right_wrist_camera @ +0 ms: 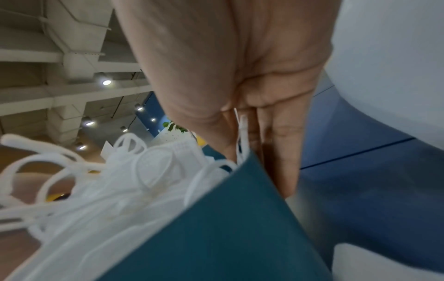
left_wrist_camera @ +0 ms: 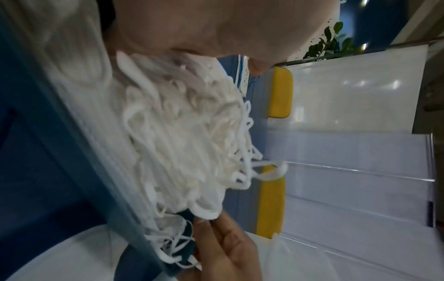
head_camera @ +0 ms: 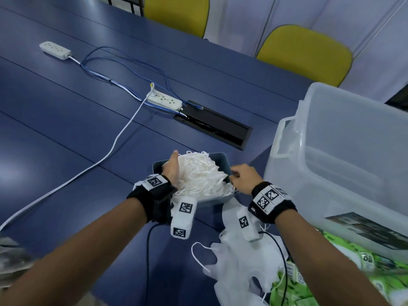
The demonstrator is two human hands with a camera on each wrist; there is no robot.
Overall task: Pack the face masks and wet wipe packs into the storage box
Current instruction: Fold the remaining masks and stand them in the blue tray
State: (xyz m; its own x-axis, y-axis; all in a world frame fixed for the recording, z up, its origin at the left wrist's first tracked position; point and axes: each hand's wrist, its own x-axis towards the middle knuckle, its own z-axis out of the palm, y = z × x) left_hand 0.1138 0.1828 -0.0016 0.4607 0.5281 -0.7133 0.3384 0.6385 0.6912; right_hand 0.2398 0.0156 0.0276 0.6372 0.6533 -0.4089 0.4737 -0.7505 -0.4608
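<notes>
A small teal box (head_camera: 223,158) heaped with white face masks (head_camera: 198,176) sits on the blue table in front of me. My left hand (head_camera: 171,167) grips its left side, thumb up against the masks (left_wrist_camera: 182,136). My right hand (head_camera: 241,176) pinches the right wall of the teal box (right_wrist_camera: 228,228), its thumb inside among the ear loops. Loose masks (head_camera: 234,257) lie on the table under my right wrist. Green wet wipe packs (head_camera: 353,257) lie at the lower right. The clear storage box (head_camera: 353,140) stands open to the right, and no contents show in it.
Two white power strips (head_camera: 164,99) (head_camera: 55,50) with blue and white cables lie across the table (head_camera: 66,129). A black cable hatch (head_camera: 214,124) is set into the top beyond the teal box. Yellow chairs (head_camera: 304,54) stand at the far edge.
</notes>
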